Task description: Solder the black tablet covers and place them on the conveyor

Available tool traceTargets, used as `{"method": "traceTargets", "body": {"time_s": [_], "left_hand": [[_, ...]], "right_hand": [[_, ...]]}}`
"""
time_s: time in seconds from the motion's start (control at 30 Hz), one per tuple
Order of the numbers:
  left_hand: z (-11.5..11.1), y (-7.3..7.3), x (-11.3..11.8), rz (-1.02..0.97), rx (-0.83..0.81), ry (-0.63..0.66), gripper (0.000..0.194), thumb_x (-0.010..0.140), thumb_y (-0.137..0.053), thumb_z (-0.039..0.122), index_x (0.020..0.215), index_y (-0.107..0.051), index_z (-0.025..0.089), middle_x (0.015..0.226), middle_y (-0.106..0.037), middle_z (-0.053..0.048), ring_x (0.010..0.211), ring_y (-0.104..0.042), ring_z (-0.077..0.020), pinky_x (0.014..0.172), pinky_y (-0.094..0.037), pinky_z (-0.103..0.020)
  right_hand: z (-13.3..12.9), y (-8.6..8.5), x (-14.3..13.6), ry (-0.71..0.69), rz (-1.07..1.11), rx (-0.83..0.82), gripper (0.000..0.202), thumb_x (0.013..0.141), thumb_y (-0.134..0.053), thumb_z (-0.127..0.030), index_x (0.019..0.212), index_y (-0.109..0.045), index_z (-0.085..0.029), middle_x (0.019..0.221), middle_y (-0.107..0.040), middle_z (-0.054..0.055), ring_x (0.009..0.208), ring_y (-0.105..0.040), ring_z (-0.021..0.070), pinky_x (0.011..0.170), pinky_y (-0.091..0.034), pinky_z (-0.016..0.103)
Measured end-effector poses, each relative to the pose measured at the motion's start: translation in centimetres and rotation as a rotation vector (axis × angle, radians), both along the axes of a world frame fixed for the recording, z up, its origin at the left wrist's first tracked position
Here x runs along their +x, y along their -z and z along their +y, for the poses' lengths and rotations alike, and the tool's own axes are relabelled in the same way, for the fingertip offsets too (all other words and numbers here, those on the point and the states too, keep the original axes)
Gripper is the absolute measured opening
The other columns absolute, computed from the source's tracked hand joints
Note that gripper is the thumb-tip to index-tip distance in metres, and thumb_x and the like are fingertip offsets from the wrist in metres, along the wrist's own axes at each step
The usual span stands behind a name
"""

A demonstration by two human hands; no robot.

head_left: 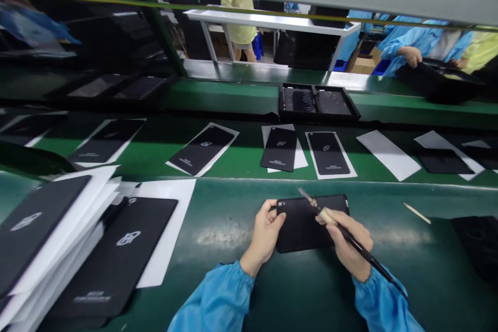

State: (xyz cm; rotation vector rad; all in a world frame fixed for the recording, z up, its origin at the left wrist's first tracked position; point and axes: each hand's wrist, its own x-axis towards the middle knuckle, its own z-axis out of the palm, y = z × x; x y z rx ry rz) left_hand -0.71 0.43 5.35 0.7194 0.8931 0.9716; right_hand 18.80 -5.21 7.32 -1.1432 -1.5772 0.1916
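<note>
A black tablet back cover (301, 231) lies in front of me on the green bench. My left hand (265, 231) pinches its left edge, thumb on top and fingers at the rim. In my right hand (352, 241) is a soldering iron (324, 215) with a dark handle, held like a pen. Its metal tip points up and left, over the far edge of the cover. The fingers of that hand also come close to the cover's right side; I cannot tell whether they touch it.
At left, dark covers (116, 249) are stacked with white sheets (171, 228). A thin wooden stick (416, 212) lies at right, near a dark item (476, 244). Beyond, several covers on white sheets (330, 153) line the green belt, with a black tray (319, 101) behind. Co-workers (428, 44) stand further back.
</note>
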Motion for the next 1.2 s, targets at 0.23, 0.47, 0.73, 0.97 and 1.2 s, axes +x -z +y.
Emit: {"method": "traceTargets", "body": {"time_s": [0.23, 0.47, 0.73, 0.97, 1.2], "left_hand": [[0.7, 0.1, -0.2, 0.025, -0.027, 0.024, 0.056, 0.066, -0.083, 0.042, 0.106, -0.052, 0.020, 0.089, -0.077, -0.007, 0.083, -0.073, -0.0232, 0.073, -0.057, -0.031], [1.0, 0.3, -0.3, 0.099, 0.019, 0.059, 0.054, 0.070, -0.080, 0.049, 0.110, -0.060, 0.018, 0.120, -0.071, -0.015, 0.112, -0.068, -0.0296, 0.098, -0.054, -0.040], [0.8, -0.1, 0.2, 0.131, 0.053, 0.019, 0.048, 0.071, -0.080, 0.048, 0.103, -0.062, 0.018, 0.115, -0.072, -0.014, 0.108, -0.069, -0.0305, 0.099, -0.055, -0.043], [0.7, -0.4, 0.1, 0.111, 0.052, 0.013, 0.046, 0.070, -0.081, 0.048, 0.098, -0.064, 0.016, 0.111, -0.073, -0.015, 0.103, -0.070, -0.0282, 0.094, -0.057, -0.041], [0.6, -0.7, -0.1, 0.111, 0.035, 0.046, 0.044, 0.069, -0.081, 0.046, 0.096, -0.064, 0.016, 0.112, -0.073, -0.015, 0.105, -0.070, -0.0279, 0.097, -0.055, -0.040]], "right_hand": [[4.1, 0.3, 3.8, 0.023, -0.413, -0.076, 0.020, 0.097, -0.057, -0.018, 0.112, -0.069, -0.023, 0.114, -0.070, 0.010, 0.106, -0.066, 0.0236, 0.093, -0.054, 0.038], [5.8, 1.2, 12.3, 0.253, -0.411, -0.171, 0.031, 0.103, -0.038, -0.028, 0.096, -0.067, -0.020, 0.090, -0.067, 0.005, 0.085, -0.065, 0.0170, 0.080, -0.053, 0.028], [10.3, -4.5, 26.5, 0.749, -0.335, -0.196, 0.031, 0.091, -0.042, -0.041, 0.094, -0.061, -0.017, 0.081, -0.065, 0.007, 0.076, -0.062, 0.0241, 0.082, -0.048, 0.037], [14.0, -1.2, 19.4, 0.616, -0.361, -0.303, 0.035, 0.087, -0.056, -0.050, 0.105, -0.055, -0.020, 0.102, -0.065, 0.010, 0.091, -0.063, 0.0251, 0.086, -0.048, 0.038], [14.8, 3.9, 10.2, 0.477, -0.418, -0.473, 0.038, 0.079, -0.071, -0.051, 0.099, -0.054, -0.025, 0.115, -0.061, 0.010, 0.120, -0.051, 0.0341, 0.099, -0.037, 0.057]]}}
